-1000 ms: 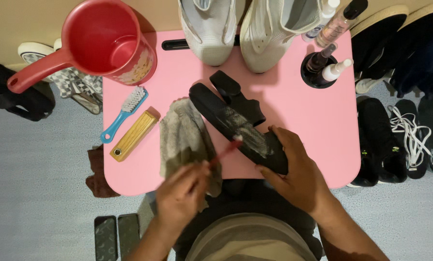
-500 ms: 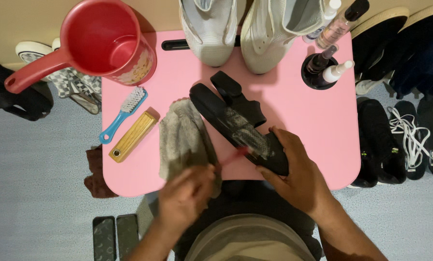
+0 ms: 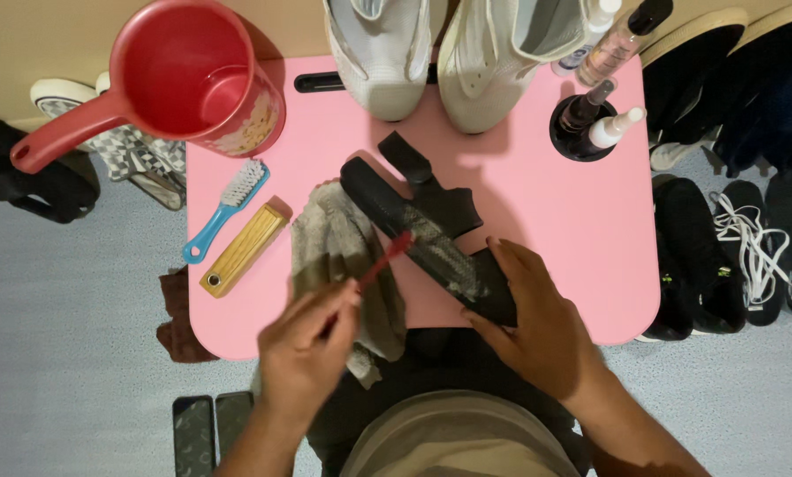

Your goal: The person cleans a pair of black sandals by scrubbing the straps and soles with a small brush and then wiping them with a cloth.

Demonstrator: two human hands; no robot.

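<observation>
The fingers of the left hand [image 3: 306, 353] pinch the handle of a thin red brush [image 3: 380, 262], its head resting against the mesh upper of a black slip-on sandal [image 3: 431, 247] that lies diagonally across the middle of a pink rounded lap table [image 3: 555, 221]. The right hand [image 3: 537, 322] grips the sandal's near end, fingers curled over its edge and thumb side pressed along the sole, holding it down at the table's front rim. A crumpled grey cloth [image 3: 338, 256] lies just left of the sandal, partly under the left hand and hanging over the table's front edge. Further left on the table sit a yellow wooden block-shaped brush [image 3: 244, 247] and, beside it, a blue-handled brush with white bristles [image 3: 228, 208]. A large red plastic dipper with a long handle [image 3: 184, 79] stands at the table's far left corner. Two white mesh high-top shoes [image 3: 431, 53] stand at the far edge, and a black round holder with spray bottles [image 3: 590, 124] sits at the far right. Dark shoes [image 3: 731, 247] line the grey floor to the right of the table; checked and black shoes [image 3: 104, 159] lie to the left.
</observation>
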